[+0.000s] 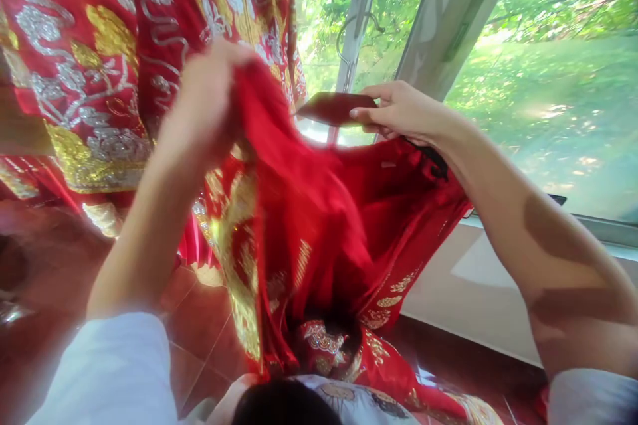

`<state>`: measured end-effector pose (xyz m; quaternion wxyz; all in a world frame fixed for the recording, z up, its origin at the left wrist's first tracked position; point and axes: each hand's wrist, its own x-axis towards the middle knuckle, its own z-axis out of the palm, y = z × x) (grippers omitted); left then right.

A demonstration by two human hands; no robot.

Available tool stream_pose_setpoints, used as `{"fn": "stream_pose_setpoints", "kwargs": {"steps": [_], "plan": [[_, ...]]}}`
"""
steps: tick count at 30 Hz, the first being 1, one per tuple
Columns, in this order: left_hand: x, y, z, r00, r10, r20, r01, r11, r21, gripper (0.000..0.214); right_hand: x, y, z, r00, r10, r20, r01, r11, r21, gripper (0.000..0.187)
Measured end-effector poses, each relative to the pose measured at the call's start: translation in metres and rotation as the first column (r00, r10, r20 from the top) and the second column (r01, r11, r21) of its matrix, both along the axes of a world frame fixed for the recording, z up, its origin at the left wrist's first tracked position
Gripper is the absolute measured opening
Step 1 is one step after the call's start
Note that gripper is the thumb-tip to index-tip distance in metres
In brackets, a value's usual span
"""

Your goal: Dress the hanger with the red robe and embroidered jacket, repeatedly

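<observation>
A red jacket [319,206] with gold embroidery hangs spread between my hands, its plain red lining facing me. My left hand [207,93], blurred by motion, is closed on the jacket's upper edge. Between the thumb and fingers of my right hand [393,109] is a dark brown clothes hanger [331,108], one shoulder end pointing left. Its metal hook [343,33] rises in front of the window. The jacket's right side hangs below my right wrist, beside a black strap-like piece [431,158]; what holds it up there is hidden.
More red garments [100,73] with gold and silver embroidery hang at the left. Windows [563,80] with a metal frame stand ahead and to the right, above a white wall [478,285]. Reddish tiles [199,345] cover the floor. A dark-haired head [286,405] shows at the bottom.
</observation>
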<state>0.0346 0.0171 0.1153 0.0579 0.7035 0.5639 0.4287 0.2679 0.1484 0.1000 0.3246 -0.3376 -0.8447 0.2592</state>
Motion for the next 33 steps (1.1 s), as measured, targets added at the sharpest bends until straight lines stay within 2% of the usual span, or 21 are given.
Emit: {"fn": "stream_pose_setpoints", "kwargs": {"steps": [2, 3, 4, 5, 7, 8, 9, 10, 12, 15, 17, 19, 22, 24, 26, 27, 29, 30, 31, 32, 33], "plan": [[0.018, -0.006, -0.021, 0.982, -0.188, 0.018, 0.188, 0.963, -0.194, 0.037, 0.001, -0.003, -0.001, 1.0, -0.02, 0.013, 0.019, 0.999, 0.04, 0.013], [0.022, -0.008, -0.031, 0.978, -0.21, -0.019, 0.202, 0.957, -0.208, 0.034, 0.003, -0.005, -0.001, 0.999, -0.037, 0.033, 0.035, 0.996, 0.077, 0.015], [0.022, -0.009, -0.04, 0.982, -0.158, -0.101, 0.143, 0.979, -0.142, 0.031, 0.007, -0.007, 0.0, 0.996, -0.07, 0.058, 0.062, 0.989, 0.132, 0.018], [0.02, -0.009, -0.048, 0.984, -0.039, -0.175, 0.039, 0.999, -0.005, 0.028, 0.012, -0.01, 0.003, 0.99, -0.12, 0.071, 0.104, 0.973, 0.206, 0.021], [0.009, -0.002, -0.064, 0.949, 0.234, -0.212, -0.171, 0.945, 0.278, 0.025, 0.023, -0.014, 0.01, 0.965, -0.258, 0.039, 0.222, 0.893, 0.391, 0.021], [0.003, 0.005, -0.072, 0.928, 0.297, -0.226, -0.217, 0.921, 0.323, 0.026, 0.028, -0.016, 0.014, 0.949, -0.316, 0.02, 0.27, 0.841, 0.469, 0.019], [-0.003, 0.014, -0.08, 0.918, 0.306, -0.251, -0.224, 0.925, 0.308, 0.027, 0.032, -0.017, 0.018, 0.936, -0.351, 0.009, 0.296, 0.803, 0.517, 0.019], [-0.007, 0.024, -0.09, 0.921, 0.278, -0.273, -0.206, 0.942, 0.264, 0.026, 0.034, -0.018, 0.021, 0.932, -0.363, 0.007, 0.304, 0.793, 0.528, 0.018], [-0.012, 0.046, -0.108, 0.941, 0.213, -0.264, -0.158, 0.964, 0.214, 0.022, 0.033, -0.016, 0.022, 0.941, -0.339, 0.02, 0.291, 0.837, 0.463, 0.017], [-0.014, 0.068, -0.124, 0.955, 0.247, -0.164, -0.191, 0.935, 0.297, 0.017, 0.024, -0.008, 0.013, 0.955, -0.285, -0.078, 0.294, 0.885, 0.361, 0.024], [-0.014, 0.07, -0.122, 0.951, 0.254, -0.175, -0.202, 0.941, 0.272, 0.016, 0.019, -0.004, 0.006, 0.954, -0.276, -0.121, 0.301, 0.887, 0.351, 0.024], [-0.01, 0.066, -0.112, 0.939, 0.263, -0.221, -0.216, 0.952, 0.216, 0.027, 0.018, -0.003, 0.002, 0.948, -0.29, -0.132, 0.317, 0.89, 0.326, 0.022], [0.003, 0.063, -0.093, 0.894, 0.369, -0.253, -0.315, 0.92, 0.232, 0.041, 0.018, -0.003, 0.004, 0.946, -0.299, -0.127, 0.323, 0.909, 0.265, 0.018], [0.014, 0.068, -0.084, 0.866, 0.423, -0.266, -0.362, 0.898, 0.251, 0.042, 0.019, -0.001, 0.007, 0.953, -0.284, -0.102, 0.301, 0.915, 0.268, 0.018], [0.021, 0.075, -0.08, 0.859, 0.43, -0.277, -0.364, 0.895, 0.259, 0.036, 0.02, 0.0, 0.005, 0.948, -0.301, -0.105, 0.319, 0.888, 0.333, 0.018], [0.022, 0.079, -0.079, 0.861, 0.422, -0.283, -0.355, 0.898, 0.259, 0.033, 0.021, 0.0, 0.0, 0.935, -0.326, -0.137, 0.353, 0.852, 0.387, 0.017], [0.022, 0.084, -0.079, 0.867, 0.398, -0.301, -0.328, 0.909, 0.256, 0.028, 0.021, -0.003, -0.022, 0.905, -0.368, -0.215, 0.426, 0.756, 0.496, 0.017], [0.02, 0.086, -0.079, 0.868, 0.388, -0.31, -0.316, 0.913, 0.257, 0.026, 0.021, -0.006, -0.039, 0.899, -0.379, -0.221, 0.437, 0.728, 0.528, 0.02], [0.019, 0.086, -0.08, 0.869, 0.381, -0.316, -0.307, 0.916, 0.258, 0.025, 0.021, -0.01, -0.061, 0.901, -0.386, -0.199, 0.43, 0.724, 0.54, 0.023], [0.018, 0.086, -0.08, 0.872, 0.374, -0.317, -0.3, 0.918, 0.258, 0.025, 0.021, -0.015, -0.087, 0.909, -0.392, -0.143, 0.405, 0.749, 0.524, 0.027], [0.017, 0.086, -0.08, 0.876, 0.368, -0.313, -0.294, 0.92, 0.259, 0.024, 0.019, -0.021, -0.115, 0.92, -0.389, -0.04, 0.364, 0.816, 0.449, 0.029]]}}
